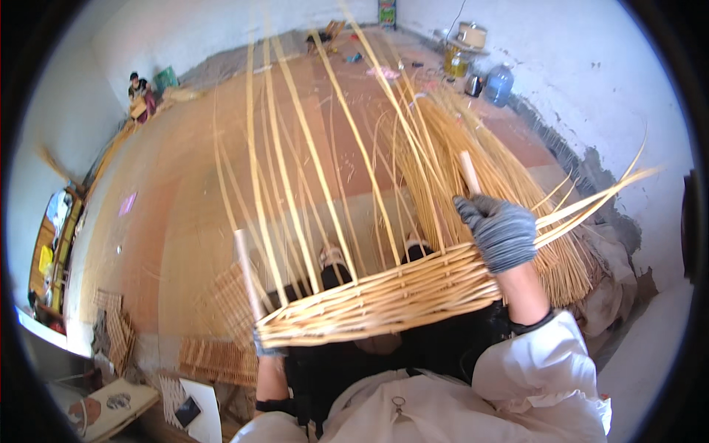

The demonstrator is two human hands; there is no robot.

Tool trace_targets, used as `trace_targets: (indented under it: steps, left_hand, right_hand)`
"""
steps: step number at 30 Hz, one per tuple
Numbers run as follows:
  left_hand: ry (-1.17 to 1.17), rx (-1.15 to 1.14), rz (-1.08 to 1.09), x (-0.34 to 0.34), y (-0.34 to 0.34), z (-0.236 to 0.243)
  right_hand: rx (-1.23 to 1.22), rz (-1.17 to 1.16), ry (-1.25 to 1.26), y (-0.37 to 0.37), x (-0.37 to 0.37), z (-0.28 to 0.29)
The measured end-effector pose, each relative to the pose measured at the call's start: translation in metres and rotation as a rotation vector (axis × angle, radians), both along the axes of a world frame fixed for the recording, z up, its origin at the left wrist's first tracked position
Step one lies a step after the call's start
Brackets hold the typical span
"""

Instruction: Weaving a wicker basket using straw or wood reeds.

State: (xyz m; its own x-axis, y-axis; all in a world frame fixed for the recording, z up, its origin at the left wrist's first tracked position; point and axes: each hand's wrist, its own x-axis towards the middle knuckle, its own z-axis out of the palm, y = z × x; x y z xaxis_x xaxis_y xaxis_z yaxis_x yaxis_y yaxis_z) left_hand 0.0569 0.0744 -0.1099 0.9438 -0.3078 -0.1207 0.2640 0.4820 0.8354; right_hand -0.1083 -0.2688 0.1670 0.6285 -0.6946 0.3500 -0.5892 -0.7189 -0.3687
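A partly woven wicker panel (377, 295) lies across my lap, with long pale strips (310, 170) standing up from it and a wooden rod at each end. My right hand (491, 225), in a grey glove, is closed around the right rod (468, 171) just above the weave, with loose strips sticking out beside it. My left hand (267, 343), also gloved, is at the lower end of the left rod (247, 273), gripping that corner of the panel; most of its fingers are hidden.
Long bundled withies (554, 258) lie to my right. Woven mats (214, 358) and a low board (111, 413) lie at lower left. A shelf (48, 258) lines the left wall. A person (140, 96) sits at the back left. A water jug (499, 87) stands by the right wall.
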Motion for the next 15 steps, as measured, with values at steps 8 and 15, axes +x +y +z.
trace_targets:
  steps: [8, 15]
  left_hand:
    - [0.046, -0.331, -0.117, 0.019, -0.046, 0.03]
    - [-0.387, -0.871, -0.419, 0.062, -0.105, 0.16]
  right_hand:
    - [-0.126, 0.263, -0.154, 0.017, -0.003, 0.142]
    - [-0.532, 0.846, -0.612, -0.053, 0.016, 0.125]
